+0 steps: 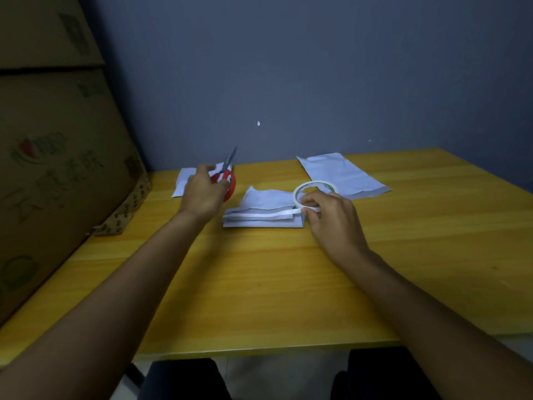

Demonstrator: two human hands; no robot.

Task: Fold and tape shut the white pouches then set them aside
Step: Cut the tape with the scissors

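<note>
Taping step: right hand [331, 215] grips the white tape roll [314, 192] over the folded white plastic pouch [262, 210], while left hand [202, 192] holds red-handled scissors [226, 174], so cutting the strip presumably follows.

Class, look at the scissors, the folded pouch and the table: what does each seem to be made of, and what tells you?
Scissors: grey metal-looking blades, glossy red handles, probably plastic.
Folded pouch: thin white film or paper; it creases softly, so plastic mailer seems likely.
Table: yellow wood-grain top, smooth; solid wood or laminate cannot be told.
</note>
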